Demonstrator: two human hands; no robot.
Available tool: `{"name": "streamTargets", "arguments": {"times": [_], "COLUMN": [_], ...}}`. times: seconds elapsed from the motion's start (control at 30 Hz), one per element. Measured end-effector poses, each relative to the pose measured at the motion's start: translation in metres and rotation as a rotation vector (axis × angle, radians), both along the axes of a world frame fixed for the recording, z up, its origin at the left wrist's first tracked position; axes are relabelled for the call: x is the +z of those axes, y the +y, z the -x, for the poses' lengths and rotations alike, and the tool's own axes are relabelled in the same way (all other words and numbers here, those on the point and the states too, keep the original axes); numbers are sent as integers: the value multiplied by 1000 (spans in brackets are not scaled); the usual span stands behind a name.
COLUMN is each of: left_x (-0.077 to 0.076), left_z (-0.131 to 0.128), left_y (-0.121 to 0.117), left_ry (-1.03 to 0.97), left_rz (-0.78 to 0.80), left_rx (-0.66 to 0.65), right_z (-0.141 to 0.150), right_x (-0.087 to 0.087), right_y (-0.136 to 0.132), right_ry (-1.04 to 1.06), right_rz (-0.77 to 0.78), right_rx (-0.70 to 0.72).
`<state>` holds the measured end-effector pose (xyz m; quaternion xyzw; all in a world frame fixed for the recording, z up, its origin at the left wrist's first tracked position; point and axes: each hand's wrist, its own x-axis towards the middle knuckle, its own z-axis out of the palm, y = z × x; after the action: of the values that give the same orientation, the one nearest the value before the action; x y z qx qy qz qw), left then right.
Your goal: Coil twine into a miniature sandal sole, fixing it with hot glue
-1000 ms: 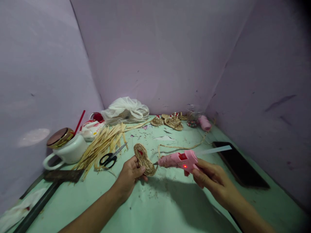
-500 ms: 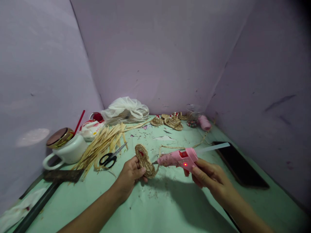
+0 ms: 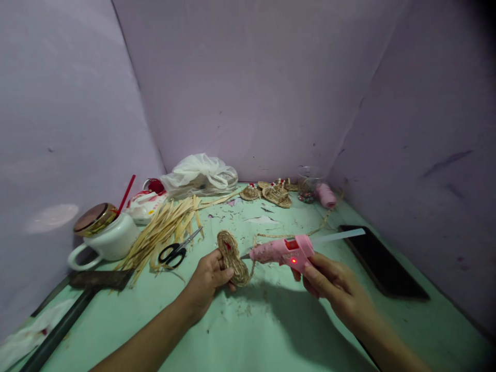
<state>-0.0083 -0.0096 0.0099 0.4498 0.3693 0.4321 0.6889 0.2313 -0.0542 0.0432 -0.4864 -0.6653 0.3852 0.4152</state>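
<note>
My left hand [image 3: 207, 281] is closed on a small sole-shaped piece of coiled jute rope [image 3: 231, 250], held tilted just above the green table [image 3: 256, 330]. My right hand [image 3: 333, 287] grips a pink hot glue gun [image 3: 282, 250] whose red light is on. A clear glue stick [image 3: 338, 235] pokes out of the gun's back. The nozzle points left and sits right at the jute piece's edge. A loose jute cord [image 3: 289, 235] trails from the piece toward the back right.
Black-handled scissors [image 3: 176, 252] and a pile of pale straw strips [image 3: 165, 230] lie left of my hands. A white mug with a gold lid [image 3: 103, 235] stands far left. Finished jute pieces [image 3: 271, 194], a pink thread spool [image 3: 326, 195] and a plastic bag [image 3: 199, 175] sit at the back. A dark phone [image 3: 382, 261] lies right.
The glue gun has moved left, so its nozzle has come up to the jute piece. My left hand has kept the piece nearly still.
</note>
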Motion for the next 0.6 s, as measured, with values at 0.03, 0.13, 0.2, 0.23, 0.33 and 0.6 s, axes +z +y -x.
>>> {"name": "streamTargets", "arguments": {"times": [0.03,0.13,0.2,0.23,0.33,0.6], "left_x": [0,1,1,1,1,-1], "left_z": [0,0,0,0,0,2], "left_y": [0,0,0,0,0,0], "left_ry": [-1,-2,-1,-1,-2,-13], "left_rz": [-2,-3,-1,-1,0,-7], "left_rx": [-2,-10,-18,-22,-32,-44], "right_z": [0,1,2,3,3,2], "right_x": [0,0,0,1,1,-2], "right_y": [0,0,0,0,1,-1], "right_ry": [4,11,11,12,19,15], "right_rz": [-1,-1,0,0,4,-1], "right_rx": [-2,-8,-10,-11,-13,-13]}}
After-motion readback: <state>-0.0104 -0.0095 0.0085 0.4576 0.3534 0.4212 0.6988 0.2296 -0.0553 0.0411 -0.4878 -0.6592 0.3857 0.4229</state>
